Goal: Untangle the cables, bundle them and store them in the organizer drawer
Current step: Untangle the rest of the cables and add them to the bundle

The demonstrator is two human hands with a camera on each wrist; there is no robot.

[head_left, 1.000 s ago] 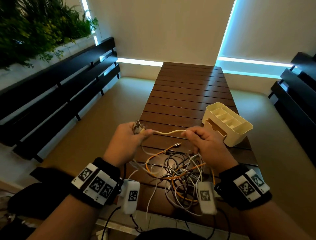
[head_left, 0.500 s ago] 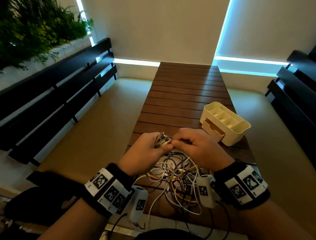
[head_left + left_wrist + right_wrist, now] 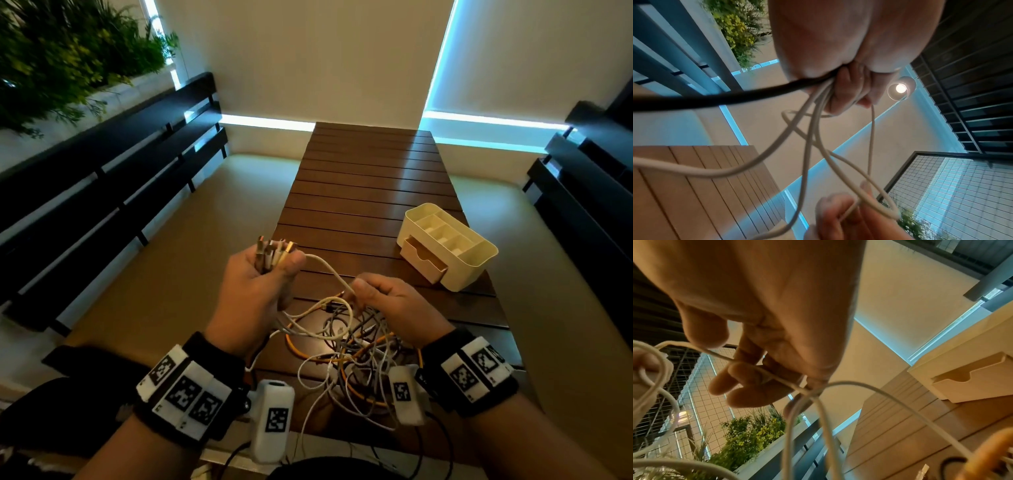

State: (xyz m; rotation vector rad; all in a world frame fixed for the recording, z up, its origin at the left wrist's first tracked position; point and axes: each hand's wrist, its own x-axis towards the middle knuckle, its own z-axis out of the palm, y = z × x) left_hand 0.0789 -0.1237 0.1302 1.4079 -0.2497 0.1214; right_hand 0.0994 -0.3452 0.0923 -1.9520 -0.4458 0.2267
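Observation:
My left hand (image 3: pixel 260 284) is raised above the table's near left edge and grips a bunch of cable ends (image 3: pixel 274 251), their plugs sticking up out of the fist. A white cable (image 3: pixel 329 270) runs from that fist down to my right hand (image 3: pixel 383 298), which pinches it between thumb and fingers (image 3: pixel 748 369). Under both hands lies a tangle of white, grey, black and orange cables (image 3: pixel 352 356) on the wooden table. In the left wrist view several white cables (image 3: pixel 812 129) and a black one hang from the fist. The cream organizer (image 3: pixel 448 246) stands to the right, its drawer (image 3: pixel 423 255) slightly out.
The slatted wooden table (image 3: pixel 370 178) stretches away ahead. Dark benches (image 3: pixel 102 192) flank it on the left and right (image 3: pixel 589 192). A planter with green plants (image 3: pixel 68 51) sits at the upper left. White wrist camera units hang below both wrists.
The hands, close together half a second ago, have moved apart. The left hand rose with the plug ends, and the right hand slid down along the white cable.

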